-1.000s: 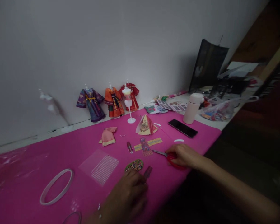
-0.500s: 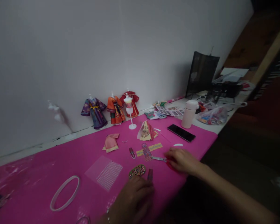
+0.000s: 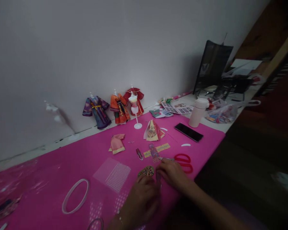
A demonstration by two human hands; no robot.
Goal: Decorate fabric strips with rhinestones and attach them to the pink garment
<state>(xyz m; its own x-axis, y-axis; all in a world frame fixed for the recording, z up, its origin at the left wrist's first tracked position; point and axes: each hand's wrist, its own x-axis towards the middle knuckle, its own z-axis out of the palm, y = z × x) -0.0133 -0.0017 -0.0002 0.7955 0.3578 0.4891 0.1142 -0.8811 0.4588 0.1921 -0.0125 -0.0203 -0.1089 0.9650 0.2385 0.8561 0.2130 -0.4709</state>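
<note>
Near the table's front edge my left hand (image 3: 144, 198) is closed, its fingers curled around the lower end of a small dark reddish hair clip (image 3: 158, 182). My right hand (image 3: 171, 172) pinches the upper end of the same clip. Just behind my left fingers is an oval dish of mixed beads (image 3: 147, 171). Red-handled scissors (image 3: 186, 163) lie beside my right hand, which partly covers them. A second dark red clip (image 3: 139, 154) rests farther back, left of a patterned figure piece (image 3: 154, 152) and a yellow trim strip (image 3: 163, 147).
A sheet of small gems (image 3: 118, 176) and a white hoop (image 3: 75, 196) lie left. Behind are a pink doll jacket (image 3: 117, 143), doll skirt (image 3: 152, 131), white mannequin (image 3: 135, 108) and dressed dolls (image 3: 96, 110). A phone (image 3: 188, 132) and bottle (image 3: 198, 113) stand right.
My right hand has let go of the scissors and moved left to the clip beside my left hand. The scissors stay on the table. The view has shifted slightly.
</note>
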